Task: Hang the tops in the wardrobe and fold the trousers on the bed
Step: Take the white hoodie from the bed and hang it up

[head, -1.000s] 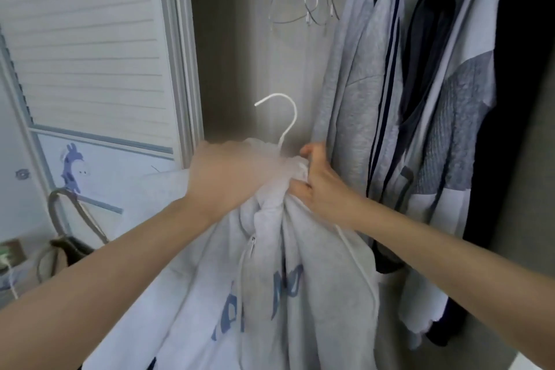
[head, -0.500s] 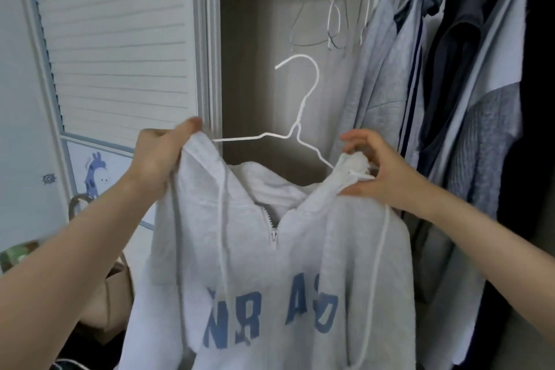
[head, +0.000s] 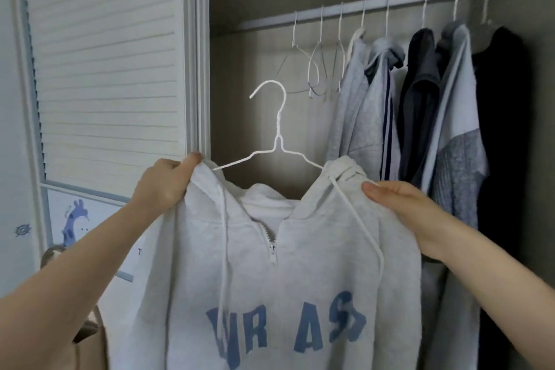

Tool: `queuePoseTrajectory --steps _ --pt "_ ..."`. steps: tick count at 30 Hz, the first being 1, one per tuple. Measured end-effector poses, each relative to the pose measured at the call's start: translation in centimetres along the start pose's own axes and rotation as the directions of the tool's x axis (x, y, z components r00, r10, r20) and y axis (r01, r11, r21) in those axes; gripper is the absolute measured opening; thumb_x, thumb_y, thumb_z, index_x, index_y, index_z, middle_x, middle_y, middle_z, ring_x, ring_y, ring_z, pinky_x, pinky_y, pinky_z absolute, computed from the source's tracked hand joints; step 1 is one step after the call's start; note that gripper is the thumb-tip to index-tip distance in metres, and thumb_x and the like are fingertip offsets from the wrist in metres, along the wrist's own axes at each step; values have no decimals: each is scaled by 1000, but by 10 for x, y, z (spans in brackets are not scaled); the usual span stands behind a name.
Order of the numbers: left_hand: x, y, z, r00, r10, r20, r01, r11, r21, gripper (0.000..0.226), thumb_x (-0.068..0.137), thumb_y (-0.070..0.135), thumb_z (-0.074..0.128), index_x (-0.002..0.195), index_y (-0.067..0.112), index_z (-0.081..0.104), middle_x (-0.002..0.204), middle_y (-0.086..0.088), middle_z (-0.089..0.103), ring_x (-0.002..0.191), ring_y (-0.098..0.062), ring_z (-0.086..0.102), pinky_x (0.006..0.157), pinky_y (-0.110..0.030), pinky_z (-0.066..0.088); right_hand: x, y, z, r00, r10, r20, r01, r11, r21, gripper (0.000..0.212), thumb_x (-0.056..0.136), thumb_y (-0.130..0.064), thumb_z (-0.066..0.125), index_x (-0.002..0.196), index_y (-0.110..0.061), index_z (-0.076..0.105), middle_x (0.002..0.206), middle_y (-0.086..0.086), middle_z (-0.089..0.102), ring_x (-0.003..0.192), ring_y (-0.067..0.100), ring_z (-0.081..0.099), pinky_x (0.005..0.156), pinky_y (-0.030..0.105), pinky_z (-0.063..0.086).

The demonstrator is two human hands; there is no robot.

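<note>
Left of the hoodie [head: 270,279], a louvred wardrobe door [head: 105,69] is standing white. The left hand [head: 163,182] is pinching the hoodie's left shoulder, thumb on top, grip closed on the cloth. The hoodie is pale grey with a half-open zip, white drawstrings and blue letters, and is sitting on a white wire hanger [head: 277,141] below the rail [head: 375,4]. The right hand [head: 402,207] is gripping its right shoulder. Right of the hoodie, grey and dark tops [head: 420,105] are hanging.
</note>
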State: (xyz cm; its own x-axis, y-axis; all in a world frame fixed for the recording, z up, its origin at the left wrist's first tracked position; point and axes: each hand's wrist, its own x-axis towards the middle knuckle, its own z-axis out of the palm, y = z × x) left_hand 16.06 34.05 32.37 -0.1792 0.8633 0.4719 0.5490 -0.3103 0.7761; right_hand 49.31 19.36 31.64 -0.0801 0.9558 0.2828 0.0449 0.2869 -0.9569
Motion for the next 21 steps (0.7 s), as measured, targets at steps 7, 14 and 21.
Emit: queuePoseTrajectory --steps 7,14,21 --pt "23 45 54 911 296 288 -364 906 218 106 77 88 19 121 -1 55 120 -20 61 106 -36 60 93 -43 49 -6 -28 5 976 -31 -216 86 964 251 24 73 -26 66 76 -6 78 86 12 74 73 17 71 63 25 58" --pt "39 103 90 758 426 493 -460 886 -58 63 98 58 36 147 18 37 143 -4 49 127 -25 50 107 -37 38 -3 -54 7 920 -115 -374 172 977 123 34 81 -29 64 93 2 73 97 16 73 82 23 69 67 27 58" --pt "50 138 134 748 426 509 -366 904 -220 58 99 55 39 142 17 46 138 -3 54 121 -21 54 105 -34 41 10 -72 13 846 -178 -503 196 980 -17 33 95 -26 56 99 5 66 96 22 63 84 29 60 80 36 49"
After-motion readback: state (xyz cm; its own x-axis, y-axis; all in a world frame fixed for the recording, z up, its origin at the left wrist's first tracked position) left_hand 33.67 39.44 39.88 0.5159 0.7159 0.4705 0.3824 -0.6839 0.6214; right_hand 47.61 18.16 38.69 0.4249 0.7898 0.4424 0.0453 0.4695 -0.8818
